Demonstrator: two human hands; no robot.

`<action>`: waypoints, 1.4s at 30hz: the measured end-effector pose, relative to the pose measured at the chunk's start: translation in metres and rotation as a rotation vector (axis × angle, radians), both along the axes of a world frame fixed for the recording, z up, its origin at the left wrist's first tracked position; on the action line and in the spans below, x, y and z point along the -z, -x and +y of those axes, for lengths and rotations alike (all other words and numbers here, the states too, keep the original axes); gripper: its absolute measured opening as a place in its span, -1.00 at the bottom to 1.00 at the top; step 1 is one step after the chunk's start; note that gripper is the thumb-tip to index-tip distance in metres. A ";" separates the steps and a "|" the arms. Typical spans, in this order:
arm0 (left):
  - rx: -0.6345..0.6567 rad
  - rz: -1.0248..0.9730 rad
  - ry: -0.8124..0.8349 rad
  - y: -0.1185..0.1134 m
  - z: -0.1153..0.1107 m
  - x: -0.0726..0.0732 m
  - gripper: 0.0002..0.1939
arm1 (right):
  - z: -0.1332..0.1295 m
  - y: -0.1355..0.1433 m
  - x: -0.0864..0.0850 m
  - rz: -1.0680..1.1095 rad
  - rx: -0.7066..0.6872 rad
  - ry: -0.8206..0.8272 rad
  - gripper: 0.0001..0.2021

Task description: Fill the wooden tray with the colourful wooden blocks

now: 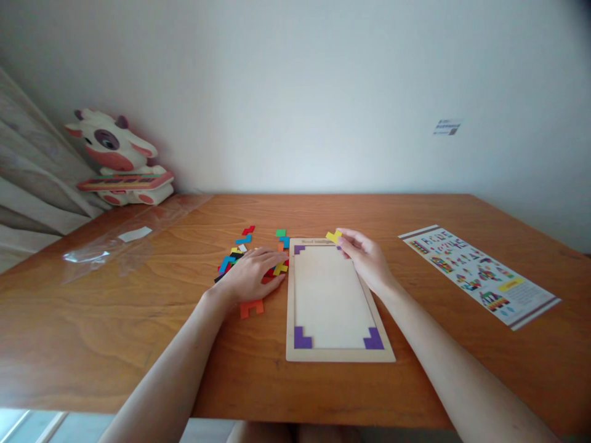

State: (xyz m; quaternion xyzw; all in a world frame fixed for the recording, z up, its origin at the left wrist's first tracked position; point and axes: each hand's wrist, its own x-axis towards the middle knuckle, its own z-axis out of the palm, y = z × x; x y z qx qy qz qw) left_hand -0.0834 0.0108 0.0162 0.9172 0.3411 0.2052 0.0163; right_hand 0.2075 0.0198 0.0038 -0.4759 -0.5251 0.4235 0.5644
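Observation:
My right hand (367,257) pinches a yellow puzzle piece (333,237) over the top right corner of a pale wooden puzzle board (290,307). Purple pieces sit in the board's corners, among them a bottom left piece (301,338) and a bottom right piece (374,339). The top right one is partly covered by my hand. To the left of the board, my left hand (255,271) lies with its fingers spread over a heap of coloured puzzle pieces (226,264), hiding many of them. An orange piece (252,308) lies just below that hand.
A printed pattern sheet (484,277) lies to the right on the wooden table (138,332). At the back left stands a toy cow keyboard (122,163), with a clear plastic bag (138,237) in front of it. A wall (300,98) rises behind the table.

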 end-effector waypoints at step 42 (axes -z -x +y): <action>0.126 -0.247 0.300 -0.064 -0.046 -0.006 -0.79 | -0.041 -0.034 -0.031 -0.503 -0.710 0.257 -0.64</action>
